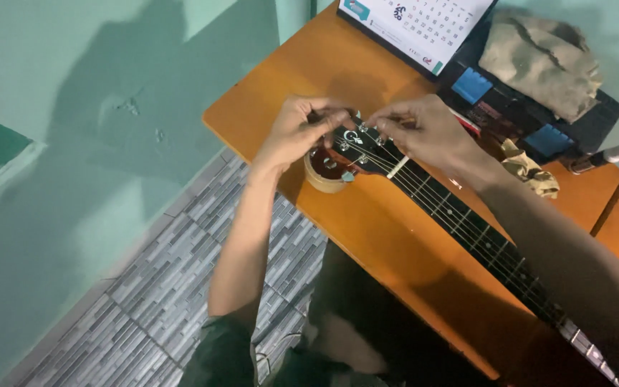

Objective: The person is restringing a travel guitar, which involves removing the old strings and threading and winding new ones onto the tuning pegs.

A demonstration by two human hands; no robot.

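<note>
Left hand: I see fingers pinched on a tuning peg at the headstock's 10 o'clock edge.
Right hand: fingertips pressed together on a peg — 2 o'clock side.
Guitar neck: runs toward 4 o'clock over the orange surface.
Tape roll: under the headstock.
Calendar: 12 o'clock.
Camouflage cloth: 1 o'clock — on a black case.

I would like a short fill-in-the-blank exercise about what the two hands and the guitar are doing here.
1. Both hands work at the guitar's ____, where the tuning pegs are.
2. The headstock rests on a roll of ____.
3. The table top is ____ in colour.
4. The left hand and right hand are on ____ sides of the headstock.

Missing words: headstock; tape; orange; opposite
</note>
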